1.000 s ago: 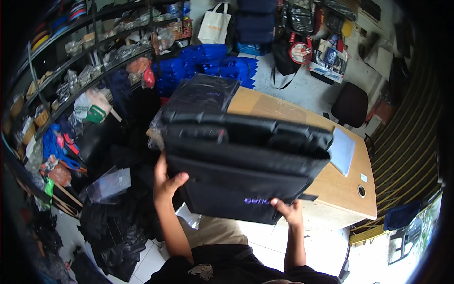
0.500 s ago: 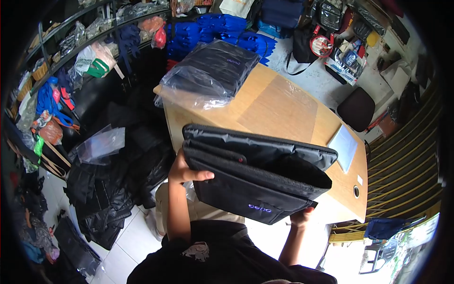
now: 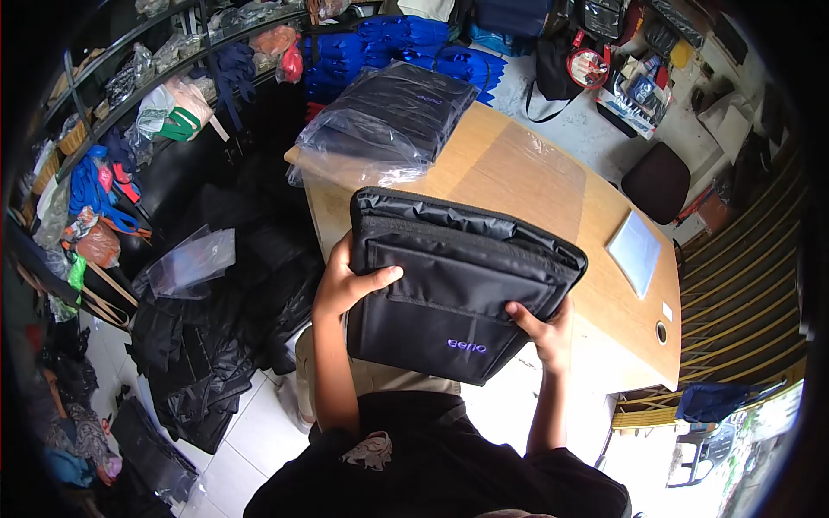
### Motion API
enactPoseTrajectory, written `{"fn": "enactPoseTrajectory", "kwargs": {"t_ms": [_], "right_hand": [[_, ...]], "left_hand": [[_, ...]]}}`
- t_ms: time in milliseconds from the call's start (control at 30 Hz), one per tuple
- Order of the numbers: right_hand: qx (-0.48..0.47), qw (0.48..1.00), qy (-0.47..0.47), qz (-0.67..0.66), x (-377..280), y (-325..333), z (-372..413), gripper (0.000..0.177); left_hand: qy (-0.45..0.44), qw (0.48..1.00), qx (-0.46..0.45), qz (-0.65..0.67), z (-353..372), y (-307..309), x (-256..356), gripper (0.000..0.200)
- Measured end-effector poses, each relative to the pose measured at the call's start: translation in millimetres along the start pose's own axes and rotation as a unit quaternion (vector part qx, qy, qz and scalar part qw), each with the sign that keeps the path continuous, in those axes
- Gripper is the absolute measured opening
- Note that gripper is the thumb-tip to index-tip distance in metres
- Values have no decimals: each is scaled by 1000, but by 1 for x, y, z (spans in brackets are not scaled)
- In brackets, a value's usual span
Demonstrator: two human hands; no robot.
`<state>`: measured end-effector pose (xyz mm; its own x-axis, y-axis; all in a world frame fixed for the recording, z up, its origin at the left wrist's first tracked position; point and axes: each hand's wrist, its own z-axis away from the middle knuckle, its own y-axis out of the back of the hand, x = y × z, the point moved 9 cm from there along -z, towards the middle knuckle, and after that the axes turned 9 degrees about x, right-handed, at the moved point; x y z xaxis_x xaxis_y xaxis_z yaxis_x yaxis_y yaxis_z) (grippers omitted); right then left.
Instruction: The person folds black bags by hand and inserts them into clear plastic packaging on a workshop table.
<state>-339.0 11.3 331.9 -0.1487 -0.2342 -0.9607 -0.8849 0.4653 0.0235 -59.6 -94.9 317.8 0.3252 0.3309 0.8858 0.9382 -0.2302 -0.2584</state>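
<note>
A black zippered bag (image 3: 432, 319) with purple lettering on its front is held up over the near edge of the wooden table. My left hand (image 3: 350, 281) grips its left side, thumb on the front face and fingers behind. On the right side my right hand (image 3: 546, 328) holds it the same way, its thumb pressed on the front. The bag's top is partly open, and a strip of its shiny black lining shows. Behind it, a stack of black bags in clear plastic (image 3: 389, 121) lies on the table (image 3: 484, 164).
A clear plastic sheet (image 3: 527, 181) and a pale packet (image 3: 635, 252) lie on the table. Black bags (image 3: 199, 371) are piled on the floor at left, with clear sleeves (image 3: 194, 263) on top. Shelves of wrapped goods stand at upper left; a dark chair (image 3: 656, 183) is at right.
The bag has tilted up, its opening has narrowed and more of its front shows. My right hand has moved up from the lower corner to the right side, thumb now on the front.
</note>
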Motion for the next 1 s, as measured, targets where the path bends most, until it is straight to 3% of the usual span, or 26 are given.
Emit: {"fn": "enactPoseTrajectory", "kwargs": {"t_ms": [100, 200, 233, 300, 400, 500, 567, 600, 633, 700, 767, 800, 833, 900, 967, 1000], "right_hand": [[64, 997, 1, 46, -4, -8, 3, 39], [98, 989, 23, 104, 0, -19, 0, 38], [131, 975, 141, 112, -26, -29, 1, 31], [153, 958, 182, 158, -35, -37, -1, 32], [171, 948, 228, 140, -51, -51, 1, 33], [148, 950, 241, 135, -60, -67, 11, 33], [130, 957, 225, 132, -55, -75, 16, 47], [106, 962, 220, 123, -52, -77, 20, 68], [66, 947, 283, 135, -59, -83, 25, 89], [56, 929, 326, 168, -73, -91, 32, 100], [17, 956, 258, 142, -59, -90, 21, 107], [-36, 978, 193, 70, -55, -91, 18, 101], [-34, 978, 192, 71, -57, -90, 17, 101], [-90, 983, 148, -62, -58, -94, 17, 96], [-90, 985, 129, -67, -55, -90, 14, 90], [-66, 990, 76, -96, -47, -86, 12, 89]], "left_hand": [[1, 999, 44, -23, -2, 1, -6, 46], [-83, 983, 117, -118, -2, -8, 5, 36], [-109, 971, 144, -158, 0, -13, 11, 35], [-196, 937, 180, -228, 6, -29, 28, 30], [-228, 897, 241, -293, 22, -46, 45, 22], [-291, 857, 242, -349, 33, -62, 58, 33], [-305, 855, 226, -354, 35, -71, 63, 34], [-309, 855, 213, -357, 36, -71, 61, 34], [-314, 855, 201, -360, 36, -72, 58, 34], [-335, 855, 196, -343, 41, -74, 63, 34], [-300, 859, 110, -400, 48, -89, 56, 34], [-308, 867, 98, -379, 52, -95, 59, 33], [-307, 868, 97, -378, 53, -99, 60, 33], [-357, 875, 86, -315, 61, -107, 72, 35], [-330, 872, 52, -358, 58, -107, 76, 44], [-323, 878, 27, -352, 56, -107, 77, 46]]}}
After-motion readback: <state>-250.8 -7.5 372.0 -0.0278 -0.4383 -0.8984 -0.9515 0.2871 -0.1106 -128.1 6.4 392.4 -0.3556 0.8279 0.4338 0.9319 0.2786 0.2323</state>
